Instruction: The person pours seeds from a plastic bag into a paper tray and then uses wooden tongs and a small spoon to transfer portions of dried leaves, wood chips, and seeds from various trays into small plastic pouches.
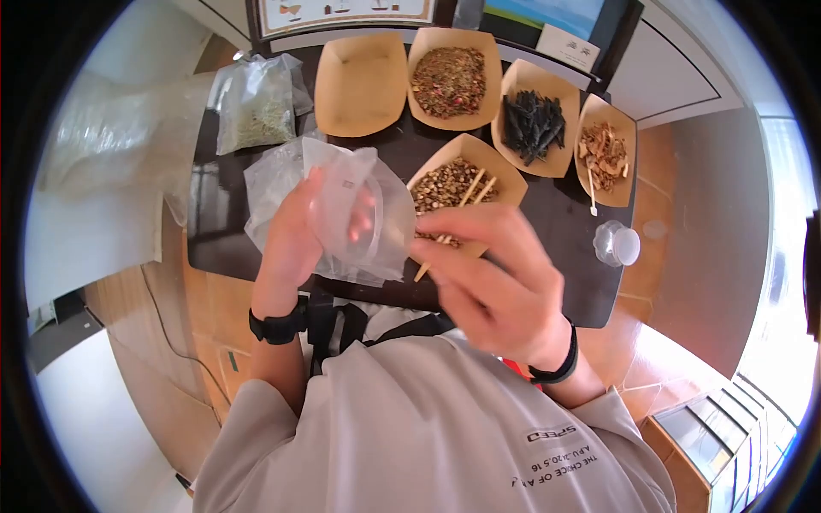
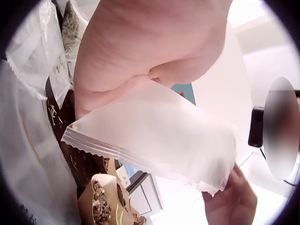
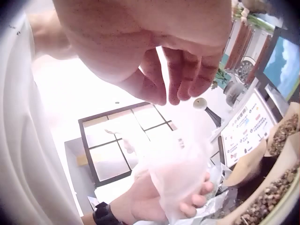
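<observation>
My left hand [image 1: 295,222] grips a frosted zip-lock plastic bag [image 1: 372,197] above the table's near side. Its fingers show through the thin plastic. No contents show in this bag, whose ribbed seal strip runs along one edge in the left wrist view. Blurred in the head view, my right hand [image 1: 505,282] has its fingertips right at the bag's right edge. In the right wrist view, that hand's fingers [image 3: 176,77] are loosely bent, with a gap between thumb and fingers and nothing held there. Below it stands a paper tray [image 1: 505,167] of brown pieces with wooden tongs [image 1: 477,188].
Behind are an unfilled paper tray [image 1: 359,85] and trays of reddish crumbs [image 1: 449,81], black strips [image 1: 534,126] and brown slices [image 1: 603,154]. A filled bag of pale green herbs [image 1: 256,107] lies back left. A small clear jar [image 1: 616,244] lies at the right.
</observation>
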Action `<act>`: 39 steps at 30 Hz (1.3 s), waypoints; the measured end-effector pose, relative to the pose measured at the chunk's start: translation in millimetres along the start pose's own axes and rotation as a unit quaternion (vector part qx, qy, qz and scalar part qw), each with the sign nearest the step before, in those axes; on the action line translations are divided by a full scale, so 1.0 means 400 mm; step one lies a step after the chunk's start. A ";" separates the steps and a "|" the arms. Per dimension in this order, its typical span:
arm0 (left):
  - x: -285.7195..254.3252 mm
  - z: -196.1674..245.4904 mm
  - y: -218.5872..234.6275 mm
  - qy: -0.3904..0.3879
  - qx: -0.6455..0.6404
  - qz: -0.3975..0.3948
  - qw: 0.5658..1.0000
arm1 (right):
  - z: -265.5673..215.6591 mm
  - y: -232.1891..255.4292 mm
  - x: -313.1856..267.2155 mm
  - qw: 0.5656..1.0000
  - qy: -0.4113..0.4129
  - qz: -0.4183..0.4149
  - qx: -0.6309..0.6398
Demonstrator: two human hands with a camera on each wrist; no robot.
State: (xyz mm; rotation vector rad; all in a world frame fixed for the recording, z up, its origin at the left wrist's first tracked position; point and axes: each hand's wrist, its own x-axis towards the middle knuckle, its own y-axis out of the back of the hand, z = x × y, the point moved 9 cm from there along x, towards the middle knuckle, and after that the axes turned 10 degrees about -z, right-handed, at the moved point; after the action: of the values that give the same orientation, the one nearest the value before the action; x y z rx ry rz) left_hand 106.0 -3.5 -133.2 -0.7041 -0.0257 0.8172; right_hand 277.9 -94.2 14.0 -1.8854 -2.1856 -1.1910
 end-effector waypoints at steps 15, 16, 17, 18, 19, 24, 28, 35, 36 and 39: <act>-0.003 -0.030 0.025 -0.019 -0.111 -0.004 0.994 | 0.103 -0.043 -0.100 0.973 -0.071 -0.144 -0.163; -0.003 -0.046 0.049 -0.010 -0.179 0.027 0.983 | 0.110 -0.052 -0.108 0.974 -0.069 -0.142 -0.163; 0.004 -0.060 0.077 -0.012 -0.178 0.027 0.984 | 0.119 -0.073 -0.116 0.964 -0.072 -0.176 -0.188; 0.015 -0.079 0.099 -0.019 -0.202 -0.008 0.979 | 0.127 -0.091 -0.123 0.952 -0.074 -0.209 -0.213; 0.027 -0.085 0.098 -0.026 -0.226 -0.045 0.973 | 0.129 -0.096 -0.121 0.952 -0.073 -0.208 -0.214; 0.044 -0.126 0.111 -0.004 -0.229 0.004 0.973 | 0.146 -0.136 -0.115 0.932 -0.057 -0.238 -0.267; 0.052 -0.136 0.099 -0.001 -0.312 -0.054 0.949 | 0.152 -0.143 -0.102 0.922 -0.037 -0.258 -0.287; 0.049 -0.137 0.102 -0.033 -0.337 -0.079 0.938 | 0.095 -0.093 -0.036 0.930 0.043 -0.231 -0.281; 0.048 -0.137 0.101 -0.035 -0.342 -0.087 0.935 | 0.071 -0.079 -0.012 0.935 0.069 -0.205 -0.280; 0.048 -0.128 0.091 -0.033 -0.349 -0.096 0.931 | 0.058 -0.064 0.061 0.940 0.099 -0.157 -0.285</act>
State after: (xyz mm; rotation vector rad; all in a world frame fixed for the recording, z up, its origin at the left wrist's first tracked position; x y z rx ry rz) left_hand 109.9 -2.5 -198.7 -1.3220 -0.4601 0.6337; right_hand 259.7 -60.8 -4.3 -1.4755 -2.2476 -2.1630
